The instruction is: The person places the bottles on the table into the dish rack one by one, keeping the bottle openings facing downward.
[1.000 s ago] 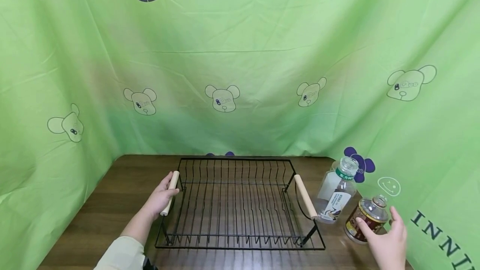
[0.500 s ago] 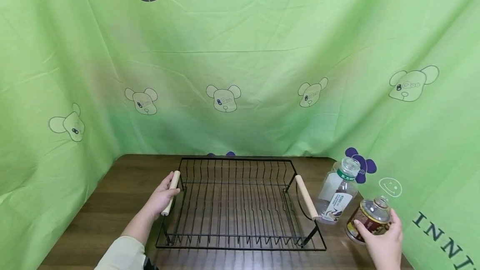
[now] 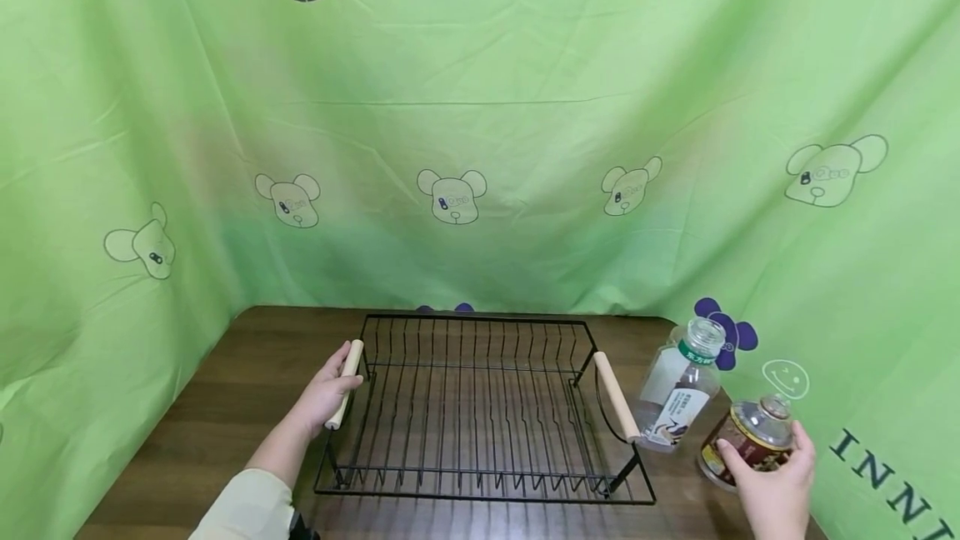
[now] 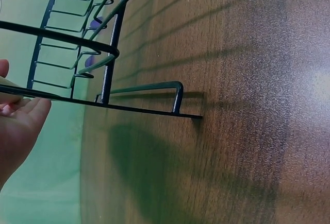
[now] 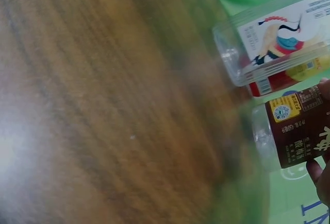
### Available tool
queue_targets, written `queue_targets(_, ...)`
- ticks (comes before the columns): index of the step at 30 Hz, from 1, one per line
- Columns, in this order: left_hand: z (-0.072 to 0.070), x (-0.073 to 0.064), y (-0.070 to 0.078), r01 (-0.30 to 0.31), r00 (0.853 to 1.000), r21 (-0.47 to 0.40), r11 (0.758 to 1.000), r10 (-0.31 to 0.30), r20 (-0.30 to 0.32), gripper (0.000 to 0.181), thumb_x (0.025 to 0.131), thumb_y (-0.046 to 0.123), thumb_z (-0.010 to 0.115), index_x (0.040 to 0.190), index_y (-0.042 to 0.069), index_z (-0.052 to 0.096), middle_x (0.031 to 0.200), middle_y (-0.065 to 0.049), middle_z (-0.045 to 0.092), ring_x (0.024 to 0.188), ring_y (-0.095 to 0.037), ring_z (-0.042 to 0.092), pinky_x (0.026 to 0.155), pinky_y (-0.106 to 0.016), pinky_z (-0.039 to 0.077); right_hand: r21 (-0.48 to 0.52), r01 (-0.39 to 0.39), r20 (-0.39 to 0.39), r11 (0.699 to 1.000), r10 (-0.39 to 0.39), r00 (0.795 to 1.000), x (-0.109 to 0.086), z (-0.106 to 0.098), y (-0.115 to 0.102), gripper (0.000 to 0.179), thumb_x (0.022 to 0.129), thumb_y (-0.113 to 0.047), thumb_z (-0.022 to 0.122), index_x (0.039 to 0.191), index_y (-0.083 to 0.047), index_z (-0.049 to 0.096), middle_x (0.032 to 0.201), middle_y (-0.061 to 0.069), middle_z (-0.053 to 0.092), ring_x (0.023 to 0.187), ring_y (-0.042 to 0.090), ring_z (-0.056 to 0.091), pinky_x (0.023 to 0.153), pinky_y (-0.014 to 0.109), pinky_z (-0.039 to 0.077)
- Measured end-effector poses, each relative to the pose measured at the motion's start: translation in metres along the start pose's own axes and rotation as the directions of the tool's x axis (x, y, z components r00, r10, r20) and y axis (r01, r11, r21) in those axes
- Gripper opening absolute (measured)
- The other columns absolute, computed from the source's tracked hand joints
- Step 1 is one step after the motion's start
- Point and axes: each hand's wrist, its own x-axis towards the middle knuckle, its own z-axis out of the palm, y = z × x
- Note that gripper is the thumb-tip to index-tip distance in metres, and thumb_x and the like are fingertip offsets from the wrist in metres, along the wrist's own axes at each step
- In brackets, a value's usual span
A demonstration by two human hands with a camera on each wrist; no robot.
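My left hand (image 3: 321, 400) holds the left wooden handle (image 3: 352, 359) of a black wire dish rack (image 3: 480, 497). The left wrist view shows the fingers at the handle beside the rack's dark frame (image 4: 106, 82). At the right, my right hand (image 3: 780, 482) grips a squat clear plastic bottle with a brown-red label (image 3: 753, 444), thumb on the near side and fingers round the far side. That bottle has no cap and leans slightly. Close to its left stands a taller clear bottle (image 3: 678, 398) with a white label and green neck band, also uncapped.
The rack's right wooden handle (image 3: 617, 398) is close to the taller bottle. Behind that bottle the right wrist view shows a red and yellow label (image 5: 276, 82). A green printed curtain (image 3: 480, 257) surrounds the brown wooden table (image 3: 247, 382) at the back and sides.
My right hand's fingers have closed from a spread pose onto the brown-labelled bottle. My left hand stays on the rack handle; the whole head view has shifted slightly.
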Motion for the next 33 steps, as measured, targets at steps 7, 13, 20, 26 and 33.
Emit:
queue_targets(7,0.000,0.000,0.001,-0.002,1.000,0.011,1.000,0.002,0.009,0.075,0.097,0.008,0.048,0.157,0.001,0.002,0.160,-0.031,0.006,0.146,-0.048,0.014,0.117,-0.061,0.019,0.050,-0.018,-0.038,0.999,0.019,0.999,0.005,-0.013,-0.020,0.100,0.085,-0.017,0.073,0.157,-0.025,0.005,0.159,0.023,0.020,0.144,0.038,0.026,0.120,0.055,0.020)
queue_targets(13,0.000,0.000,0.001,0.000,1.000,0.011,1.000,0.000,0.006,0.076,0.097,0.009,0.049,0.157,0.001,0.003,0.160,-0.032,0.006,0.146,-0.048,0.013,0.118,-0.061,0.018,0.064,-0.055,-0.016,0.996,0.056,0.998,0.009,-0.030,-0.050,0.102,0.086,-0.021,0.073,0.155,-0.035,0.000,0.164,0.014,0.013,0.148,0.032,0.021,0.121,0.053,0.017)
queue_targets(20,0.000,-0.003,0.004,-0.003,1.000,0.002,1.000,0.003,0.007,0.075,0.097,0.008,0.048,0.157,0.001,0.003,0.160,-0.031,0.005,0.147,-0.047,0.011,0.118,-0.060,0.016,0.050,-0.072,-0.021,0.996,0.073,0.997,0.006,-0.043,-0.091,0.103,0.085,-0.025,0.075,0.152,-0.045,0.000,0.165,0.004,0.013,0.143,0.029,0.029,0.117,0.053,0.028)
queue_targets(26,0.000,-0.004,0.004,0.005,1.000,0.006,1.000,-0.005,0.014,0.076,0.097,0.009,0.048,0.157,0.002,0.002,0.161,-0.030,0.004,0.147,-0.047,0.011,0.118,-0.061,0.016,0.040,-0.044,-0.032,0.998,0.045,0.998,0.002,-0.050,-0.118,0.102,0.084,-0.022,0.077,0.152,-0.045,0.004,0.161,0.000,0.022,0.117,0.002,0.040,0.114,0.042,0.037)
queue_targets(33,0.000,-0.004,0.005,0.000,1.000,0.009,1.000,0.000,0.015,0.076,0.097,0.009,0.048,0.157,0.001,0.002,0.160,-0.031,0.004,0.147,-0.048,0.012,0.118,-0.060,0.016,0.015,-0.011,0.016,1.000,0.010,1.000,-0.002,-0.048,-0.145,0.104,0.082,-0.022,0.079,0.153,-0.045,0.006,0.156,-0.006,0.030,0.108,-0.002,0.041,0.105,0.033,0.045)
